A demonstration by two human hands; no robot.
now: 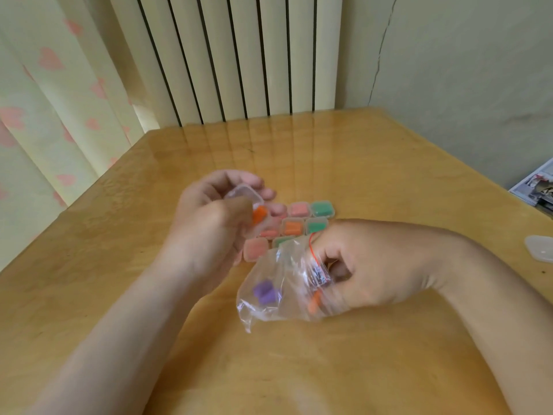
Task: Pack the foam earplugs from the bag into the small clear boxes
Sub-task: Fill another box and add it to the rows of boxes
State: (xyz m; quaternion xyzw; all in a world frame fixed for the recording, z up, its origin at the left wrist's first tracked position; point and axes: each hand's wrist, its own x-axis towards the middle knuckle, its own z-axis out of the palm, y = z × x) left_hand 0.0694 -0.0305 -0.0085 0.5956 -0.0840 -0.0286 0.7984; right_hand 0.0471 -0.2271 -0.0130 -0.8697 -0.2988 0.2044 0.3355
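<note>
From the camera on my head, I look down at a glossy yellow-brown wooden table (374, 181) with both my bare forearms reaching in. Near its middle sits a cluster of small square clear plastic boxes (294, 226), closed, each showing soft foam inside in pink, orange or green.

My left hand (209, 223) hovers just left of that cluster. Its fingers curl around one open clear box (244, 193) with rounded corners, and the thumb and fingertips pinch an orange earplug (259, 214) just below the box's lid.

My right hand (365, 274) is just on the near side of the cluster, fingers closed in a loose fist gripping the mouth of a thin, crinkled clear bag (275, 295). The bag hangs left of my fist. Inside it, purple earplugs (264, 291) lie away from my fingers, while another orange plug (314, 302) sits against them.

At the table's right edge, well apart from the cluster, lies a frosted plastic lid (540, 248).
</note>
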